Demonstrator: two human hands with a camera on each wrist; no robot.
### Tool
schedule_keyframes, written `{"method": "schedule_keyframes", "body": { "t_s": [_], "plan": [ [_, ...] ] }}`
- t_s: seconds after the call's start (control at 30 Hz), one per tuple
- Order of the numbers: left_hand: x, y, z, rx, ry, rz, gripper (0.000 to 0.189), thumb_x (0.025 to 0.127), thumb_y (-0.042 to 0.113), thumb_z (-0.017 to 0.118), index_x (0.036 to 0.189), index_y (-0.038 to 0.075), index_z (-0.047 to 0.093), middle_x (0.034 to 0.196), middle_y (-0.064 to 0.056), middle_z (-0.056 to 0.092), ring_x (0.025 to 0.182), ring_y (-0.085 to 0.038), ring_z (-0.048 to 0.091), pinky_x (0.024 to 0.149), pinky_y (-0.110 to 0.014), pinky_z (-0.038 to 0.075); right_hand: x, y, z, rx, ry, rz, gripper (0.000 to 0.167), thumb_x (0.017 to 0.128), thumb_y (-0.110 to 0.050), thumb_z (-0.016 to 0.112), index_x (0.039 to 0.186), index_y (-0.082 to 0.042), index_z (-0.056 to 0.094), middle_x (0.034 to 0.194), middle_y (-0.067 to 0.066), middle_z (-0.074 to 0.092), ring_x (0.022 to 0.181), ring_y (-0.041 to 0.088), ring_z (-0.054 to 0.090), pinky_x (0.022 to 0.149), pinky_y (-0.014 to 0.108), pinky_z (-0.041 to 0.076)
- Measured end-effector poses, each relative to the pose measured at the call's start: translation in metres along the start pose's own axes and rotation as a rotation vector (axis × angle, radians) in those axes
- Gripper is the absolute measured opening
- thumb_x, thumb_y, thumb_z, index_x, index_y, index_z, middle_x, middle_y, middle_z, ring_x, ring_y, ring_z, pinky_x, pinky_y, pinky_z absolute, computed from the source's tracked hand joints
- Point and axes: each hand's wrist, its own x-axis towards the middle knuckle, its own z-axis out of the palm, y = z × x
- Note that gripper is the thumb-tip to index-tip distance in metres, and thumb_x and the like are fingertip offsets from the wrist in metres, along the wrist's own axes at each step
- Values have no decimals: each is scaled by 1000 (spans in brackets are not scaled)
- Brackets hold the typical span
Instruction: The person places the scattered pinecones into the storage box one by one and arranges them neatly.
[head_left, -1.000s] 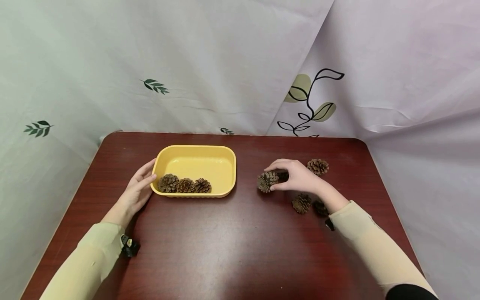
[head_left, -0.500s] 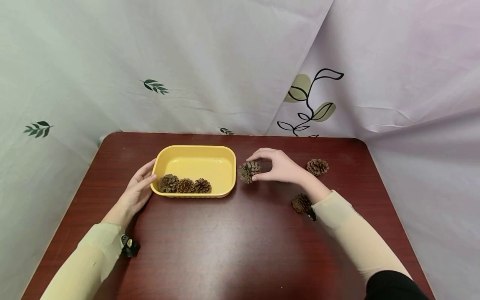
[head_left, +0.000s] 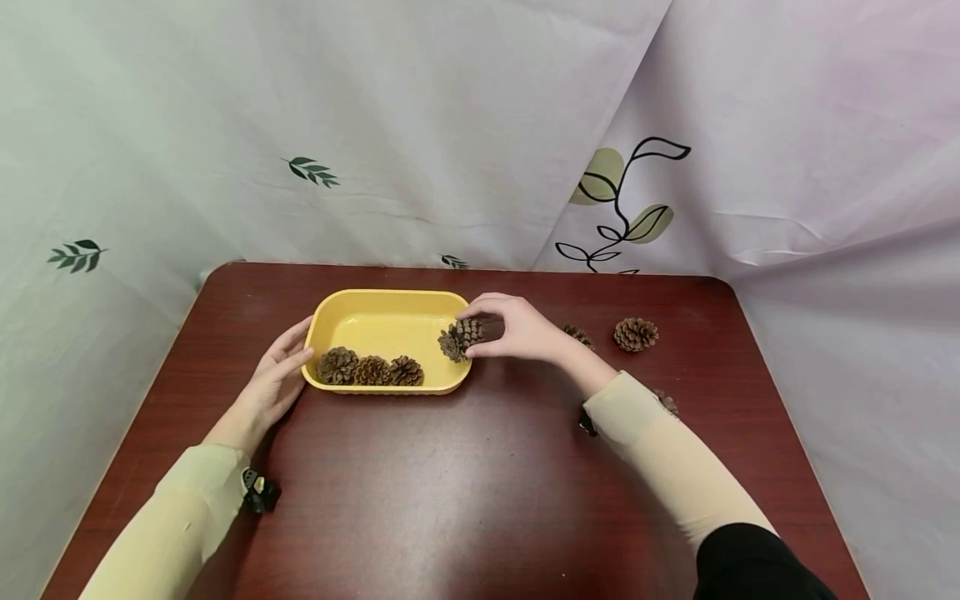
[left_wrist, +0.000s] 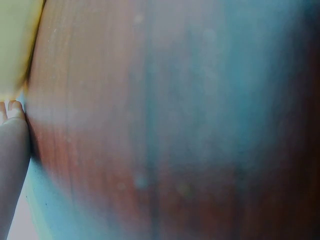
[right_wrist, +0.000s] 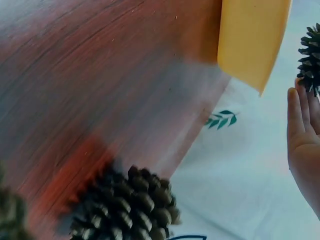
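Observation:
A pine cone (head_left: 462, 336) is held between the thumb and fingers of my right hand (head_left: 516, 327), over the right rim of a yellow plastic tub (head_left: 388, 297). In the right wrist view, the raised cone (right_wrist: 311, 62) shows at the right edge, above the fingers (right_wrist: 298, 107). My left hand (head_left: 276, 377) lies against the tub's left side, its fingers fairly straight and the thumb at the rim. Three pine cones (head_left: 371, 372) sit in a row along the tub's near wall. The left wrist view catches only part of the left hand (left_wrist: 14, 117) beside the tub.
On the right of the reddish-brown table (head_left: 420, 483) lie more pine cones: one in full view (head_left: 636, 334), another cone (head_left: 578, 336) behind the right wrist, and a third cone (head_left: 666, 402) mostly covered by the sleeve. A patterned white cloth (head_left: 450, 125) hangs behind the table.
My right hand has carried the pine cone leftward from the right part of the table to the tub's right rim. The left hand and the tub have stayed in place.

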Motion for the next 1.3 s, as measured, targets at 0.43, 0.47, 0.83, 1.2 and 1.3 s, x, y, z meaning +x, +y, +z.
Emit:
{"method": "schedule_keyframes", "body": {
  "t_s": [0.43, 0.47, 0.83, 1.2, 1.3],
  "plan": [
    [0, 0, 0, 6, -2, -2, 51, 110, -7, 40, 151, 18, 58, 147, 11, 65, 131, -3, 62, 101, -18, 54, 18, -4, 18, -146, -104, -14, 56, 81, -26, 94, 130, -7, 73, 136, 11, 71, 134, 27, 64, 122, 40, 44],
    [0, 0, 0, 5, -3, -2, 51, 110, -7, 40, 151, 18, 57, 147, 11, 65, 131, -3, 62, 101, -18, 54, 19, -4, 19, -159, -112, -16, 56, 81, -26, 94, 130, -7, 73, 136, 11, 71, 133, 27, 64, 120, 39, 46],
    [0, 0, 1, 1, -2, -1, 51, 110, -8, 39, 150, 18, 58, 146, 11, 65, 130, -4, 63, 101, -18, 54, 30, -5, 28, -292, -210, -33, 58, 85, -28, 91, 135, -7, 71, 141, 11, 68, 136, 27, 61, 121, 39, 45],
    [0, 0, 0, 3, -4, 1, 51, 110, -7, 40, 151, 18, 57, 147, 11, 65, 130, -3, 63, 100, -18, 55, 37, -8, 39, -342, -284, -61, 55, 84, -23, 91, 133, -7, 72, 136, 8, 70, 132, 23, 64, 118, 36, 47],
    [1, 0, 0, -3, -6, 0, 51, 110, -8, 40, 151, 18, 57, 147, 11, 65, 130, -3, 63, 101, -18, 55, 38, -10, 42, -366, -305, -74, 54, 84, -23, 91, 132, -7, 72, 136, 8, 70, 131, 23, 64, 117, 35, 47]
  ]
}}
